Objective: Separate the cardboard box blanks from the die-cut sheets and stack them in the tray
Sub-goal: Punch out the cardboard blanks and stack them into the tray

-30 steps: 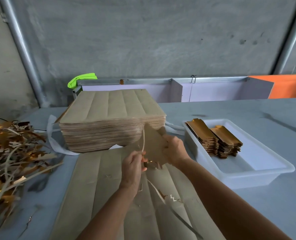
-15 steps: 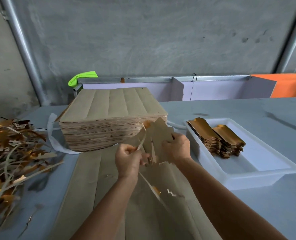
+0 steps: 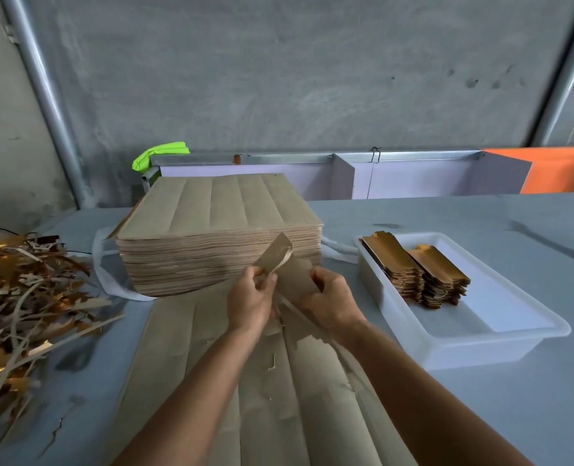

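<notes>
A brown die-cut sheet [image 3: 191,358] lies flat on the table in front of me, torn along its right strips. Above its far edge both hands hold a lifted cardboard blank [image 3: 295,274]. My left hand [image 3: 250,297] pinches the blank's left side, where a thin strip [image 3: 280,255] curls upward. My right hand [image 3: 329,302] grips its right side. Behind them stands a tall stack of die-cut sheets [image 3: 218,237]. The white tray [image 3: 500,334] on the right holds two piles of gold-faced blanks [image 3: 416,274].
A heap of brown and gold waste strips [image 3: 19,297] covers the table's left side. White strapping [image 3: 107,277] loops around the stack's base. A lilac partition with a metal rail [image 3: 312,173] runs behind the table, with a green cloth [image 3: 161,153] on it.
The blank has come further free of the sheet. My hands have drawn closer together on it, and the thin strip now curls up from its left edge.
</notes>
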### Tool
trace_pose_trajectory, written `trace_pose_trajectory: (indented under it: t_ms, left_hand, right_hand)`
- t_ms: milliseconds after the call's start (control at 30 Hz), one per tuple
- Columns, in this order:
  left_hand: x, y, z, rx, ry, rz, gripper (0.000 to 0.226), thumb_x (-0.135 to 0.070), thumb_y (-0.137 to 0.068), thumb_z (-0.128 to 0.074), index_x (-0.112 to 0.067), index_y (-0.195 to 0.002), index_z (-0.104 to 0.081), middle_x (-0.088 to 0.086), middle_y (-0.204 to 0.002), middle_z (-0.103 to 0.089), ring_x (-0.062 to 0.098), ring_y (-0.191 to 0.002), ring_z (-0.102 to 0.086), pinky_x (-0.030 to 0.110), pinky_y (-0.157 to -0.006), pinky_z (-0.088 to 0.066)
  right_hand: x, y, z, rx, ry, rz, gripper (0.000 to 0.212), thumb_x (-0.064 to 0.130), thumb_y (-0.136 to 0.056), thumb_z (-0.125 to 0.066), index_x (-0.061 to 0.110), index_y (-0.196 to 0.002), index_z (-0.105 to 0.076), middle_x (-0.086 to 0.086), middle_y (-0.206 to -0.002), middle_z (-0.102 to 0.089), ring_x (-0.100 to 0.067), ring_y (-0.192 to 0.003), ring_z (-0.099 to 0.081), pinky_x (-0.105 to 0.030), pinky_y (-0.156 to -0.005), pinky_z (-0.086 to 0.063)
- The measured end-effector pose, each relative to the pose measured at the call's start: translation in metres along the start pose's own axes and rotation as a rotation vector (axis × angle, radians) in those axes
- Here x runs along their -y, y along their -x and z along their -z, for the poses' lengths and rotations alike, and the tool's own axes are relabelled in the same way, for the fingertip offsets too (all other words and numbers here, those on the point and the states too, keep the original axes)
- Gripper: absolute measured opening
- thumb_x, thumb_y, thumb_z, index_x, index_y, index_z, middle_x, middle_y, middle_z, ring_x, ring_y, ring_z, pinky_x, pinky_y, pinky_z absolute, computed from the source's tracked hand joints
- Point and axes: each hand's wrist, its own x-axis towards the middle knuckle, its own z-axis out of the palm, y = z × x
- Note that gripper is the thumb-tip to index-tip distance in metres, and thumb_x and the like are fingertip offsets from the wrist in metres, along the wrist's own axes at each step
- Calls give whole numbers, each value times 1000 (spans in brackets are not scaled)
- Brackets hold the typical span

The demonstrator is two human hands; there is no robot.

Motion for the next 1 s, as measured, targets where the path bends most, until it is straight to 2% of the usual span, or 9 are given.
trace_pose_trajectory:
  t_ms: [100,200,267,400,533,700,767,867,1000]
  left_hand:
    - [8,-1,0,-26,-119,-89,14,-11,-92,-57,-7,-102,-66,7,-93,-71,29,-78,-66,34,-69,-50]
    - [13,5,-1,29,-117,-99,13,-4,-92,-55,-8,-90,-67,3,-74,-67,20,-66,-59,30,-64,-44]
    - [16,7,2,51,18,-12,21,-2,-94,-50,-11,-84,-66,3,-58,-61,16,-50,-51,31,-57,-43]
    - [25,2,17,-183,242,275,18,-6,-96,-49,-14,-92,-65,5,-58,-62,9,-39,-51,15,-36,-39]
    - [28,-1,30,-263,263,382,16,-6,-95,-49,-10,-86,-62,4,-57,-61,1,-26,-45,13,-30,-31]
    - [35,4,40,-270,391,521,21,2,-94,-42,-7,-95,-61,3,-53,-62,6,-35,-54,23,-49,-37]
    - [40,9,42,-263,420,513,27,7,-92,-38,-10,-99,-59,7,-61,-61,10,-39,-55,25,-52,-39]
    - [42,18,41,-210,416,467,34,11,-91,-37,-11,-101,-61,9,-73,-63,18,-59,-54,27,-53,-41]
    - [32,23,33,-109,402,406,29,6,-92,-42,-12,-92,-65,6,-77,-67,13,-66,-54,27,-55,-42]
  right_hand:
    - [3,-2,-3,-55,41,-67,6,19,-87,-59,16,-87,-64,0,-85,-65,-20,-84,-63,-32,-72,-56]
    - [5,-3,-3,-126,106,-103,22,24,-88,-56,5,-88,-67,-8,-85,-67,-28,-85,-64,-39,-76,-56]
    - [3,-4,1,-157,155,-97,19,16,-87,-55,1,-90,-67,-14,-89,-68,-31,-85,-64,-44,-78,-56]
    - [-15,-1,16,-257,184,-137,20,8,-86,-53,1,-101,-64,-14,-97,-67,-31,-88,-64,-48,-79,-56]
    - [-29,5,28,-319,103,-180,19,8,-90,-53,12,-109,-53,-12,-107,-60,-24,-86,-58,-48,-75,-57]
    - [-27,13,40,-292,-82,-56,70,-4,-91,-42,39,-143,-27,1,-118,-40,-24,-102,-46,-39,-57,-54]
    - [-22,12,41,-256,20,47,63,-2,-94,-36,37,-144,-33,-2,-120,-44,-22,-97,-50,-35,-62,-52]
    - [-11,0,32,-265,520,106,44,0,-94,-43,18,-133,-53,-10,-125,-57,-25,-99,-57,-35,-81,-51]
    - [-2,-20,-3,-132,889,159,53,-4,-90,-42,15,-139,-43,-5,-133,-51,-24,-97,-60,-33,-82,-51]
